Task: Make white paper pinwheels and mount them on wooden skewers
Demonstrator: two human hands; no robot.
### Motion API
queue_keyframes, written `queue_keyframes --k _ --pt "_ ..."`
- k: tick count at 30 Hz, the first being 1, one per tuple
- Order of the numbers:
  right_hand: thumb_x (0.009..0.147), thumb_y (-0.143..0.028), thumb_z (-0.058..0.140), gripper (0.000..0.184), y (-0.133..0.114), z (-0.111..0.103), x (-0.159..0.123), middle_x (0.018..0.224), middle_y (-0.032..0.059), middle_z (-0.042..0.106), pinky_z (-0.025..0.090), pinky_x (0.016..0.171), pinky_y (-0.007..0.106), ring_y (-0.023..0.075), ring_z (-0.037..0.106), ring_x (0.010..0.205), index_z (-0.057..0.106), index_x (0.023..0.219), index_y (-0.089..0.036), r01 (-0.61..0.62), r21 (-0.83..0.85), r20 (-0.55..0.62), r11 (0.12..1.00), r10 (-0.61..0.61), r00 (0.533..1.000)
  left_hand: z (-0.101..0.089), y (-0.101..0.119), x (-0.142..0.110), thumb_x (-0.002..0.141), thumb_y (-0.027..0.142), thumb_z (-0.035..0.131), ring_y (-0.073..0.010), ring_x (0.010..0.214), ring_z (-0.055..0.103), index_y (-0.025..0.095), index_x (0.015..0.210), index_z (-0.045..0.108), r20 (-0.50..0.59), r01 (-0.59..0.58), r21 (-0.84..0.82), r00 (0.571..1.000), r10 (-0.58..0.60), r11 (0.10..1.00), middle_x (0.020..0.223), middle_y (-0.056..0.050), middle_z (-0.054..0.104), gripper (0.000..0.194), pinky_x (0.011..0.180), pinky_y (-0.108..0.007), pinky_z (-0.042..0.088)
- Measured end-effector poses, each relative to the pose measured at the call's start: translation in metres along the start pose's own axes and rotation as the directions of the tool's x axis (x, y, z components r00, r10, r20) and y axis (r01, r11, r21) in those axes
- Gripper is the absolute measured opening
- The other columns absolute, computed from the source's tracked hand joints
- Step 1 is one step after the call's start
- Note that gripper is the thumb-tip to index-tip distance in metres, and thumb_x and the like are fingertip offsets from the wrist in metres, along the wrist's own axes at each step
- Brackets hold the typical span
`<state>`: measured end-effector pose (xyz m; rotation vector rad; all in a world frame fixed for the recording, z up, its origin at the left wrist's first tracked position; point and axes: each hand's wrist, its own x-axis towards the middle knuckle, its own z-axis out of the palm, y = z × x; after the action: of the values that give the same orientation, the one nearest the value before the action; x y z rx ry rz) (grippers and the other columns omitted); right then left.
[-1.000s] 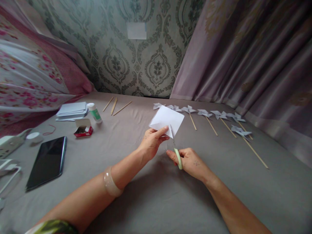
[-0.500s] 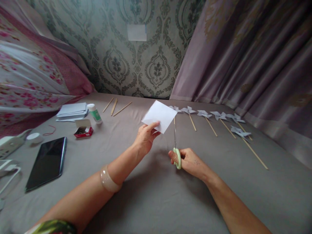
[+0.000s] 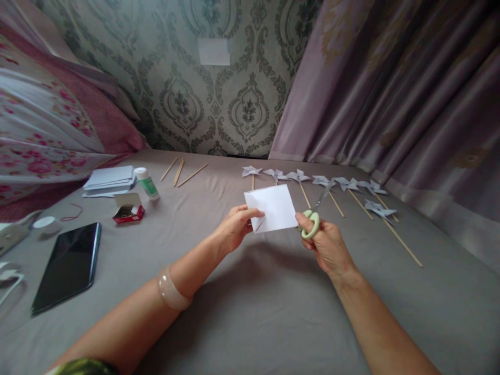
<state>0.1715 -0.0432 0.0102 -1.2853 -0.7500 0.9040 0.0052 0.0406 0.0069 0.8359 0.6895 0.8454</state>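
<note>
A square sheet of white paper [image 3: 275,205] is pinched at its left side by my left hand [image 3: 236,226], thumb on top. A short dark line, a slit or fold, runs in from its lower left corner. My right hand [image 3: 328,242] grips a pair of scissors [image 3: 311,223] by the pale green handles, with the metal blades pointing up and away. The thumb and handles of that hand are at the paper's right edge; whether the fingers touch it I cannot tell. Behind the sheet lies a row of several paper pinwheels [image 3: 299,176] on wooden sticks.
On the left lie a stack of white paper [image 3: 109,182], a glue bottle [image 3: 147,185], a small red box [image 3: 128,211] of metal bits, and a black phone or tablet [image 3: 68,265]. Loose wooden sticks [image 3: 178,173] rest near the wall. A power strip [image 3: 11,237] sits at the far left.
The paper has turned and come lower, now with its edges nearly level. My right hand has moved right and up to the paper's right edge, the scissors tilting away to the right.
</note>
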Motion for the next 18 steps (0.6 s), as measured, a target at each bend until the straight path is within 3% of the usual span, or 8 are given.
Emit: queue_keyframes --k 7,13,18 --pt "0.057 -0.041 0.083 0.035 0.006 -0.003 0.001 0.048 -0.0088 0.041 0.019 0.034 0.019 0.0036 0.029 0.039 0.060 0.066 -0.015 0.002 -0.050 0.060 0.999 0.001 0.998 0.001 -0.002 0.000 0.051 0.019 0.075 -0.0155 0.067 0.062 0.013 0.074 0.072 0.022 -0.008 0.034 1.000 0.008 0.999 0.074 -0.006 0.070 0.024 0.063 -0.026 0.048" --pt "0.055 -0.040 0.083 0.035 0.009 0.004 -0.001 0.047 -0.0089 0.041 0.020 0.034 0.019 0.0041 0.029 0.039 0.062 0.066 -0.015 0.028 0.002 -0.010 1.000 -0.028 1.000 0.002 -0.002 -0.002 0.055 0.026 0.079 -0.0146 0.072 0.060 0.013 0.076 0.072 0.021 -0.029 -0.029 0.999 0.030 0.999 0.081 -0.006 0.069 0.026 0.062 -0.024 0.046" --pt "0.056 -0.041 0.083 0.035 0.014 0.011 -0.002 0.046 -0.0087 0.041 0.021 0.035 0.019 0.0044 0.030 0.040 0.061 0.064 -0.015 0.105 0.076 -0.101 0.992 -0.097 0.990 0.007 -0.008 -0.007 0.061 0.033 0.080 -0.0115 0.073 0.058 0.016 0.079 0.071 0.091 -0.060 -0.138 0.993 0.073 0.989 0.084 -0.003 0.066 0.026 0.063 -0.023 0.044"
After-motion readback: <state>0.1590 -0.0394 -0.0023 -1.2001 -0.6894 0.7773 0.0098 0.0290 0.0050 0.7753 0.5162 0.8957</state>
